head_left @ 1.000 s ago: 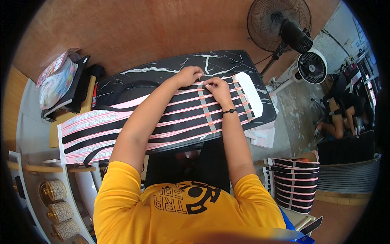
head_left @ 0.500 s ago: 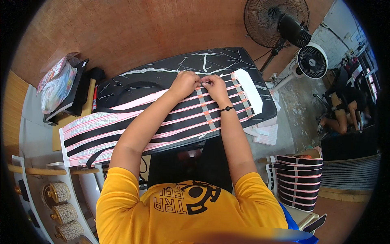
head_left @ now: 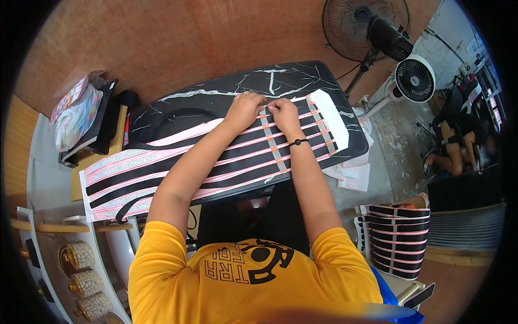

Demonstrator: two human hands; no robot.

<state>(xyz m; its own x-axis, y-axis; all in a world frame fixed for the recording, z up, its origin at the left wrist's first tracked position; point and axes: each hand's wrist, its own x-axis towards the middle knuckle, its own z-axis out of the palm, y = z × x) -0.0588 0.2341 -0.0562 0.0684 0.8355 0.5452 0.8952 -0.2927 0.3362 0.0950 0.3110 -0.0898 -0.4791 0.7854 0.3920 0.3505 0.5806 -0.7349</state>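
Note:
A long pink printed sheet [head_left: 208, 128] lies across the table, with several black straps [head_left: 226, 157] running along it. Narrow greyish tape strips [head_left: 272, 141] cross the straps near the sheet's right part. At the far edge, by the upper end of one tape strip, my left hand [head_left: 244, 112] rests with its fingers closed in a pinch. Just to its right is my right hand [head_left: 285, 114], its thumb and fingertips pressed together. Whatever the fingertips hold is too small to make out. A dark bracelet [head_left: 298, 142] circles my right wrist.
The black marble-patterned table [head_left: 216, 89] has a bagged bundle [head_left: 81, 119] on a dark rack at its left. Two fans [head_left: 414, 79] stand behind right. Another strap-covered sheet [head_left: 396, 240] hangs at lower right. A person [head_left: 458, 140] sits farther off. Shelves with patterned jars [head_left: 86, 281] stand lower left.
My fingertips have drawn slightly apart at the sheet's far edge. Both hands stay in nearly the same place, and the sheet and straps lie as before.

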